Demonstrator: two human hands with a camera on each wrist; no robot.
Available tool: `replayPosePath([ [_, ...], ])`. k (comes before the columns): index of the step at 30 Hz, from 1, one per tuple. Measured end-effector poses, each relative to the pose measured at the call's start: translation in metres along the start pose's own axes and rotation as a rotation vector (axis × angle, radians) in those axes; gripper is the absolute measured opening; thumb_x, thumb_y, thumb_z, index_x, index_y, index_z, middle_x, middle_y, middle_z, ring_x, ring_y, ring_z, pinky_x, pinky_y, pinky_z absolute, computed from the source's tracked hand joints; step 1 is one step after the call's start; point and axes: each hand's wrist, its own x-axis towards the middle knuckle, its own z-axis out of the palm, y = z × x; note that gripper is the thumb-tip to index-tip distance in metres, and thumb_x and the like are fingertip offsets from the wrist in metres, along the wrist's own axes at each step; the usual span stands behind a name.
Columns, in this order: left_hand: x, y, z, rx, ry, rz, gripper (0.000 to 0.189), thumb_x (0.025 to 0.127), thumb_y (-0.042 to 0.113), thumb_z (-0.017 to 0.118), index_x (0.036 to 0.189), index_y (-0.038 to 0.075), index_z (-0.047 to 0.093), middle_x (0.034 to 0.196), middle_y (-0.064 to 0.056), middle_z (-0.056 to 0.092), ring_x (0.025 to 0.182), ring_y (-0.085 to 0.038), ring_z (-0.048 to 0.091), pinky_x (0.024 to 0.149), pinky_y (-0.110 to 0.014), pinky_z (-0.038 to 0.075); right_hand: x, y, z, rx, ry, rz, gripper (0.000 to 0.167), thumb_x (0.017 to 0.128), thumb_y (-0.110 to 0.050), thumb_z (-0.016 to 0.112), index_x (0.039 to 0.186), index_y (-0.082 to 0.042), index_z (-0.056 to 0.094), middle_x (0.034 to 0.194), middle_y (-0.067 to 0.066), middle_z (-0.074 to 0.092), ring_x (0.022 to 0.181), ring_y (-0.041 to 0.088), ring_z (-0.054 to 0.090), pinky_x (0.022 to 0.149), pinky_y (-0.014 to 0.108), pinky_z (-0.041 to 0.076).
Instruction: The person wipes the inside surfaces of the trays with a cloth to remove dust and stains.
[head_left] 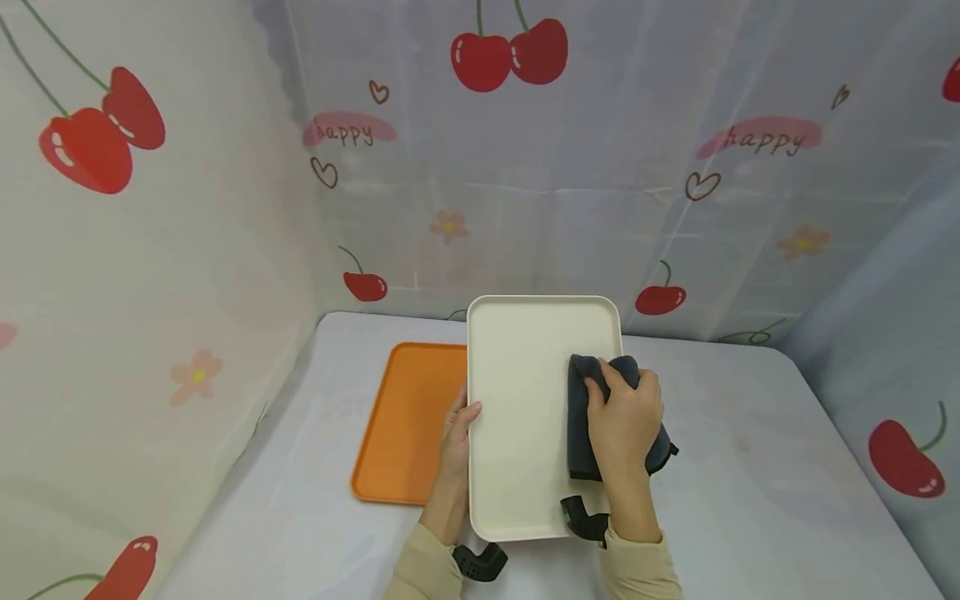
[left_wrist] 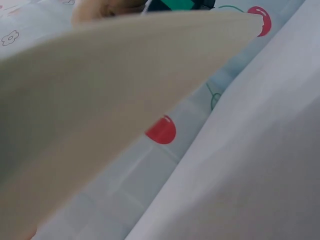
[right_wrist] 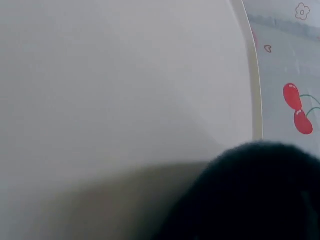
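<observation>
In the head view a cream rectangular tray [head_left: 521, 417] is held up, tilted, its inner face towards me. My left hand [head_left: 452, 446] grips its left edge, with the thumb at the rim and the other fingers hidden behind. A folded dark grey cloth [head_left: 582, 433] lies against the right side of the tray's face. My right hand [head_left: 628, 417] grips the cloth from above with bent fingers. Up close in the right wrist view, the dark cloth [right_wrist: 260, 200] covers the lower right corner. The tray's side [left_wrist: 110, 95] fills much of the left wrist view.
An orange tray [head_left: 408, 425] lies flat on the white table [head_left: 750, 467], partly hidden behind the cream tray and left hand. Curtains printed with cherries [head_left: 510, 208] enclose the table at the back and sides. Black wrist devices [head_left: 480, 563] sit at both cuffs.
</observation>
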Motion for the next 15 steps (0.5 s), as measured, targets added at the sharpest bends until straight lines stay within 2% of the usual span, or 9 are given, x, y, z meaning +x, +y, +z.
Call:
replayPosePath([
  [7,-0.001,-0.001,-0.001,0.034,0.020,-0.013,0.051,0.101,0.001,0.031,0.147,0.020,0.045,0.121,0.007,0.068,0.105,-0.007,0.067,0.089,-0.022,0.055,-0.002,0.017,-0.004,0.006,-0.018,0.067,0.031,0.078,-0.006,0.079,0.108,-0.001,0.075,0.098,0.031,0.055,0.090,0.044,0.052,0.072,0.058,0.042],
  [15,0.001,-0.003,-0.001,0.032,-0.029,0.002,0.052,0.102,0.001,0.029,0.151,0.016,0.039,0.126,0.006,0.066,0.109,-0.008,0.066,0.091,-0.023,0.054,0.000,0.019,-0.005,0.020,-0.011,0.065,0.032,0.078,-0.007,0.080,0.109,-0.001,0.074,0.098,0.031,0.056,0.091,0.044,0.052,0.073,0.058,0.043],
])
